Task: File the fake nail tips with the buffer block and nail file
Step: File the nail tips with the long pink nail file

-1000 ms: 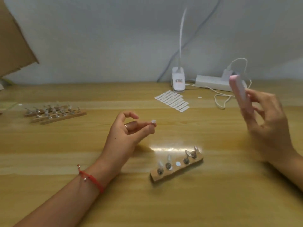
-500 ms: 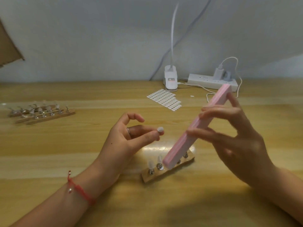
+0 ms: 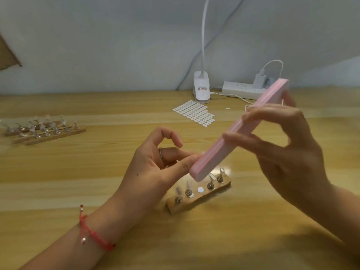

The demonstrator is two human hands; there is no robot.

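Filing looked barely begun: the right hand's (image 3: 288,162) grip pinched the pink buffer block (image 3: 233,137), its lower end against the left hand (image 3: 153,172), whose grip seemingly pinched a hidden nail tip, while four mounted tips (image 3: 188,189) waited on the wooden holder (image 3: 196,202) on the worktop (image 3: 87,184).

right hand (image 3: 282,152) | buffer block (image 3: 233,133) swung down-left | lower end at nail tip (image 3: 203,152) in left hand (image 3: 152,168) fingers (image 3: 181,164)

Two hands are seen: the left hand (image 3: 152,168) and the right hand (image 3: 288,152). One buffer block (image 3: 233,133) is held. Four nail tips (image 3: 188,187) and one white dot (image 3: 200,190) are counted on the near wooden holder (image 3: 196,201); a fifth nail tip (image 3: 203,152) is barely seen. Three more holders (image 3: 56,135) are made out, their tips too blurred for counting. One sticker sheet (image 3: 194,113), one lamp (image 3: 202,88), one power strip (image 3: 241,89) and one charger (image 3: 259,80) are counted.
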